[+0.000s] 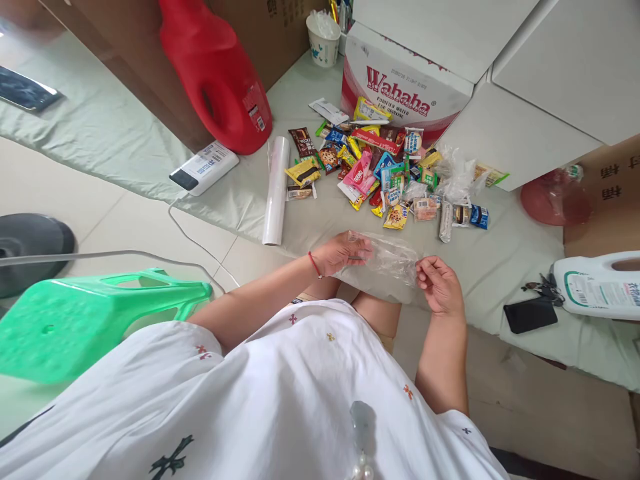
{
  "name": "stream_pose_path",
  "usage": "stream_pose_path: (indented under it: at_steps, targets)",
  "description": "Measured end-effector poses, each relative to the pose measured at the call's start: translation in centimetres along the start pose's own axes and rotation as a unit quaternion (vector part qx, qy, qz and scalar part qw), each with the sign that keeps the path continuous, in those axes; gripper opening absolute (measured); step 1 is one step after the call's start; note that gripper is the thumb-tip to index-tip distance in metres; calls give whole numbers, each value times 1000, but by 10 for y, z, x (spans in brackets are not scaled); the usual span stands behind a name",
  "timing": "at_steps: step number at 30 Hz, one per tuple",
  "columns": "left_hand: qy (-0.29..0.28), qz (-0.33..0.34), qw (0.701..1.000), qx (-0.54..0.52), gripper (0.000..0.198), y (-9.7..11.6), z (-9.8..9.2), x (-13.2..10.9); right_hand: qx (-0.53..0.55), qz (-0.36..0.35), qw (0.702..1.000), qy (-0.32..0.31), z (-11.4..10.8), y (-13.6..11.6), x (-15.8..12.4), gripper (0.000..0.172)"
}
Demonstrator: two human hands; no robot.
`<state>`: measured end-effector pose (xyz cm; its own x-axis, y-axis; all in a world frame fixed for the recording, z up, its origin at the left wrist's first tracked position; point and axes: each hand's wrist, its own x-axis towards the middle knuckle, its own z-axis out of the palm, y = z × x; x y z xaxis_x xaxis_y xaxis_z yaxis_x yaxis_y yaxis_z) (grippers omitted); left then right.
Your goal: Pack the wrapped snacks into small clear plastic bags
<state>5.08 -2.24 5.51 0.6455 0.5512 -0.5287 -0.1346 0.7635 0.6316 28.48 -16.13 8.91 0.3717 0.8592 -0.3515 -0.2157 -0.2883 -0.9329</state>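
A clear, crinkled plastic bag point(393, 261) is stretched between my two hands at the near edge of the cloth. My left hand point(343, 253), with a red string at its wrist, is closed on the bag's left end. The fingers of my right hand point(439, 283) pinch its right end. Beyond the bag lies a pile of small wrapped snacks, among them a pink packet point(361, 175) and a yellow packet point(303, 172). Left of the pile is a roll of clear plastic point(277, 193). Crumpled clear plastic point(457, 175) rests at the pile's right side.
Behind the snacks stands a Wahaha box point(405, 83). A red jug point(220, 80) and a white power bank point(205, 168) are at the left, with a green stool point(75, 320) below. At the right are a white bottle point(595, 283) and a black wallet-like item point(530, 315).
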Motion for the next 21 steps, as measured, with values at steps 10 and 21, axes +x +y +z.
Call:
stream_pose_path:
  at_steps: [10,21]
  targets:
    - [-62,46,993,86,42,-27,12,-4,-168,-31,963,207,5,55,10,54]
    - [58,242,900,358,51,22,37,-4,-346,-193,916,66,17,23,0,19]
